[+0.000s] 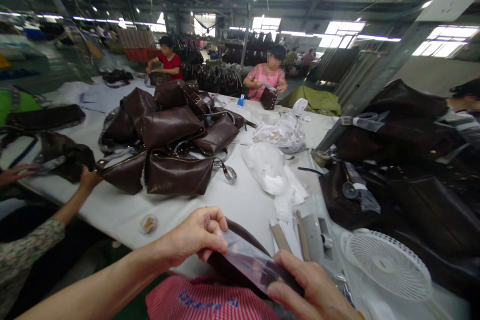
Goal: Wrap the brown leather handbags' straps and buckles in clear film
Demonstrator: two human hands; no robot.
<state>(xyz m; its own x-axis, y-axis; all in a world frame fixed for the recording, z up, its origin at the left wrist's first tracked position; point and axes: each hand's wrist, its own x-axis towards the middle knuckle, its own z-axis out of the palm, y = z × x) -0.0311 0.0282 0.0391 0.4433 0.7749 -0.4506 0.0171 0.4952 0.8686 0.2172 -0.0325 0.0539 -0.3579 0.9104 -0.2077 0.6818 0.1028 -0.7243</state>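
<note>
My left hand [200, 235] pinches one end of a clear plastic wrap [247, 256] between thumb and fingers. The other end of the wrap is gripped by my right hand [305, 280], thumb on top. Stretched between both hands, the wrap lies along a dark brown leather strap or bag edge [245, 232], held close to my body over the table's front edge. What the brown piece belongs to is mostly hidden by the wrap and my hands. Below it shows my red striped apron [202, 300] with blue lettering.
Brown leather bags [180, 172] are heaped on the white table [240, 205]. Plastic bags [268, 167] lie right of them, near a white fan [388, 262]. More bags [412, 200] pile up at right. A co-worker's hand [89, 178] touches a bag at left; two people work across.
</note>
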